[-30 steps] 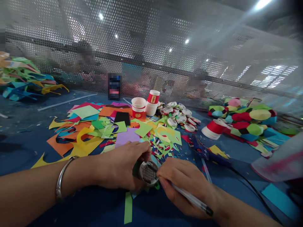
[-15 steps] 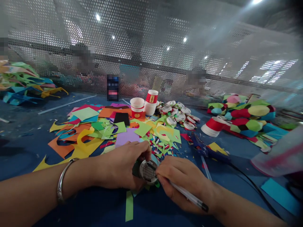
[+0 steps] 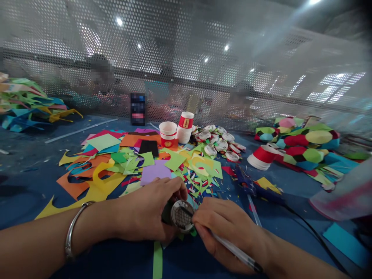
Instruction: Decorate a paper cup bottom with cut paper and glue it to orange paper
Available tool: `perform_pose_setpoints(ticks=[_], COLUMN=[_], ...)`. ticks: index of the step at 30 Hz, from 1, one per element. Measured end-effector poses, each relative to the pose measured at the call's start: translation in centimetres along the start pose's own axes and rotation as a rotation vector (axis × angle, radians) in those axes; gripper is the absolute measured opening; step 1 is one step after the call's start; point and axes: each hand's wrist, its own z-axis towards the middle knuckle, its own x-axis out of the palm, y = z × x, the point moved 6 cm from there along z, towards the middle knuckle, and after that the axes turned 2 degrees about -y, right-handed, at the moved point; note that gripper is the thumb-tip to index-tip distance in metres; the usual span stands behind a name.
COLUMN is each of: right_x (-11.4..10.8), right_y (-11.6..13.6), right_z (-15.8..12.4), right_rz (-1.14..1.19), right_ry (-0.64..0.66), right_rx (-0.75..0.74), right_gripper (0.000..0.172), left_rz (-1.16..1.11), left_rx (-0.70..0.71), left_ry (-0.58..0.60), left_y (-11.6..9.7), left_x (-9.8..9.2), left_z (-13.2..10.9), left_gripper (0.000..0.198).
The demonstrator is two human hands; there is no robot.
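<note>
My left hand (image 3: 148,211) is curled round a small round white disc (image 3: 181,215) with a dark grid drawn on it, pinning it over green paper on the blue table. A metal bangle (image 3: 72,232) sits on that wrist. My right hand (image 3: 225,228) grips a clear pen (image 3: 235,252) in a closed pinch, its tip on the disc's right edge. The two hands almost touch at the disc.
Colored paper scraps (image 3: 116,166) lie spread just beyond my hands. Red-and-white paper cups (image 3: 177,131) and cut cup bottoms (image 3: 217,141) stand further back. A glue gun (image 3: 250,186) with a black cord lies to the right, near paper balls (image 3: 308,149). A perforated screen (image 3: 186,58) closes the far side.
Both hands, the disc and the pen have stayed together and sit slightly lower in view. The pen tip has barely shifted on the disc.
</note>
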Motion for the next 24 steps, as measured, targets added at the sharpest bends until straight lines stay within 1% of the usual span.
perform_pose_setpoints(ticks=[8,15,20,24], right_x=[0.2,0.2,0.2,0.2], right_y=[-0.3,-0.1,-0.1,-0.1], right_z=[0.2,0.1,0.2,0.1], right_rz=[0.05,0.028,0.048,0.014], right_ry=[0.039,0.059,0.038,0.035], right_rx=[0.0,0.0,-0.004,-0.005], right_gripper=[0.015,0.016,0.015,0.012], left_rz=[0.019,0.029,0.011,0.002], left_rx=[0.002,0.039,0.055,0.055], left_ry=[-0.011,-0.025,-0.023,-0.023], left_y=[-0.4,-0.8,-0.8,-1.1], left_x=[0.0,-0.2,0.0,0.0], left_z=[0.0,-0.2,-0.3,-0.3], left_gripper=[0.05,0.049,0.054,0.061])
